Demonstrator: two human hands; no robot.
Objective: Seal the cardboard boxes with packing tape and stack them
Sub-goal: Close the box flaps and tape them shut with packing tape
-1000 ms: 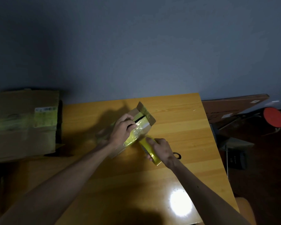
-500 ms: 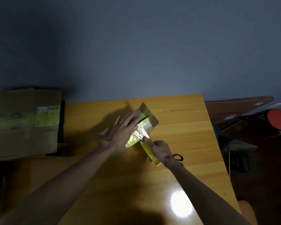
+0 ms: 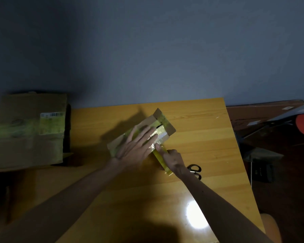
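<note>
Fingers (image 3: 144, 135) of the left hand (image 3: 135, 146) straight, slightly spread, pressed flat onto the taped top of the small cardboard box (image 3: 150, 121). Directly under those fingers and the palm: the box, its far end flap standing up beyond the fingertips. Right hand (image 3: 174, 159) curled round the tape roll (image 3: 161, 161), index finger stretched forward, tip touching the shiny tape at the box's near edge, just beside the left hand. Behind the right wrist, scissors (image 3: 194, 170) on the wooden table (image 3: 209, 137). Well left of the left fingers, a large cardboard box (image 3: 28, 137). Counted: two boxes, one tape roll, one pair of scissors.
</note>
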